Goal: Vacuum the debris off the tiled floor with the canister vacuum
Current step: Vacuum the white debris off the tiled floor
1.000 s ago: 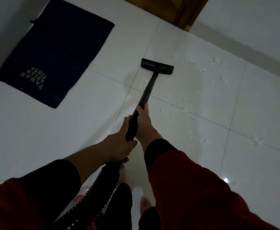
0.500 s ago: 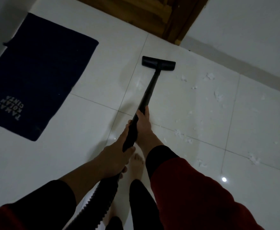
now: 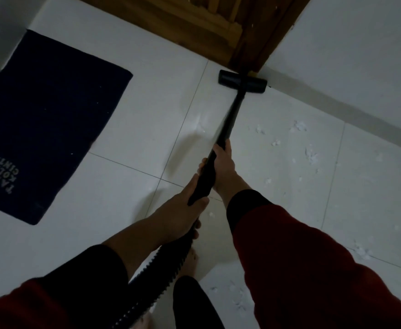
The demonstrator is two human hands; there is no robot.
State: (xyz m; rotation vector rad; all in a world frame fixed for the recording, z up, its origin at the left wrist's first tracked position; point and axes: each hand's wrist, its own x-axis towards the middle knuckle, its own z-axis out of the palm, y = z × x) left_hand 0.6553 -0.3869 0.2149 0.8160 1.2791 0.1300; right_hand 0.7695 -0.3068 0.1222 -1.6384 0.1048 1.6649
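Both hands hold the black vacuum wand (image 3: pixel 232 115). My right hand (image 3: pixel 225 168) grips it higher up and my left hand (image 3: pixel 181 213) grips its lower end, where the ribbed hose (image 3: pixel 161 271) joins. The flat floor nozzle (image 3: pixel 242 81) rests on the white tiled floor (image 3: pixel 128 191) against the foot of the wooden door frame, at the corner with the wall. White scraps of debris (image 3: pixel 311 157) lie scattered on the tiles to the right of the wand, and more debris (image 3: pixel 236 298) lies near my feet. The canister is out of view.
A dark blue mat (image 3: pixel 47 119) with white lettering lies on the floor at the left. A wooden door and frame (image 3: pixel 218 24) stand at the top, and a white wall (image 3: pixel 361 67) runs along the right. My bare foot (image 3: pixel 191 260) shows below the hose.
The nozzle has been pushed forward across the tile until it reached the door frame and wall corner. Both hands moved forward with the wand, and I stepped closer.
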